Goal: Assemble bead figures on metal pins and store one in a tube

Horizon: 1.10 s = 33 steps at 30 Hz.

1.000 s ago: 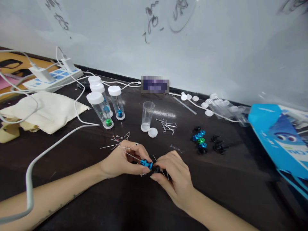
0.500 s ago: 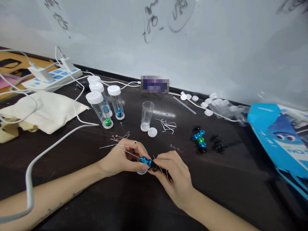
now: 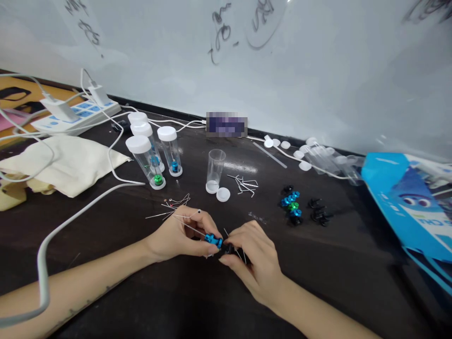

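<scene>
A small blue spool-shaped part (image 3: 213, 240) is held above the near middle of the surface (image 3: 169, 296), with a thin metal rod (image 3: 194, 229) running from it back toward the left. It is pinched between the thumb and fingers of the left hand (image 3: 185, 235), which is closed down to the part's width. Just to the right, a small black part (image 3: 228, 247) is gripped at the fingertips of the right hand (image 3: 256, 254), its other fingers curled in; thin metal pieces (image 3: 243, 254) show beneath them. Whether the blue and black parts touch cannot be told.

By its look, the blue part can be judged light, stiff and rather slippery, best taken by its waist; the rod is likely springy and easily bent, so pressure is better kept on the body.

Beyond the left hand, thin wires (image 3: 172, 207) are scattered. Farther off, an open clear tube (image 3: 216, 167) is stood beside a white cap (image 3: 223, 194), with bent metal rods (image 3: 243, 184) laid to the right. Capped tubes (image 3: 173, 149) are grouped at the far left; loose blue and green pieces (image 3: 293, 205) are clustered at the right.
</scene>
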Each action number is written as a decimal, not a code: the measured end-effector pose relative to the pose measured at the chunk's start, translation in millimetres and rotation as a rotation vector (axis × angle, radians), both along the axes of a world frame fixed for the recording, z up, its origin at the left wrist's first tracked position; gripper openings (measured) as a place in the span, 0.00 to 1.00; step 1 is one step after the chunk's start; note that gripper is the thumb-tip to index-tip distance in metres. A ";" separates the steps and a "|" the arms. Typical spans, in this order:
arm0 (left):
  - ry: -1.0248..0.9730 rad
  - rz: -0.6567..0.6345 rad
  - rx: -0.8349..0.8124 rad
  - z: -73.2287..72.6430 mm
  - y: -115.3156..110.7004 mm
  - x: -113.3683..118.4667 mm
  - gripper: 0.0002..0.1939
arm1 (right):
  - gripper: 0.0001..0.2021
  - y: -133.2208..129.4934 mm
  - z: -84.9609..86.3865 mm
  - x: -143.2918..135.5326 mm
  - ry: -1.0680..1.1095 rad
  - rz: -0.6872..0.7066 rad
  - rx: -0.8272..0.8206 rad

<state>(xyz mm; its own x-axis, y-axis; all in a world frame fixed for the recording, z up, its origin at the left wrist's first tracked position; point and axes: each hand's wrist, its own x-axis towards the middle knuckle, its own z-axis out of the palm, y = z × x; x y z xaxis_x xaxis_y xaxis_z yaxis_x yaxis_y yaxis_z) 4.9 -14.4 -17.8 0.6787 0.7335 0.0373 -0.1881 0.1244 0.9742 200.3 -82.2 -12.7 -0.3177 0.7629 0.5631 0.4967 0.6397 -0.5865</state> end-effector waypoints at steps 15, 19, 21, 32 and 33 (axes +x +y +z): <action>-0.026 0.016 -0.073 1.9 1.4 2.0 0.09 | 0.05 -1.1 -1.1 0.3 0.002 -0.056 0.045; -0.038 -0.008 -0.035 -3.8 2.2 0.8 0.10 | 0.07 0.0 2.4 -0.7 0.024 -0.046 0.028; -0.046 -0.027 -0.043 -5.6 1.6 0.1 0.11 | 0.11 0.4 3.5 -1.1 0.030 -0.040 0.025; -0.032 0.099 -0.156 -7.3 1.8 1.5 0.11 | 0.21 -2.5 0.4 4.9 0.028 -0.053 -0.093; -0.038 0.105 -0.178 -8.2 2.2 1.5 0.12 | 0.21 -3.1 -0.5 6.1 0.017 -0.047 -0.092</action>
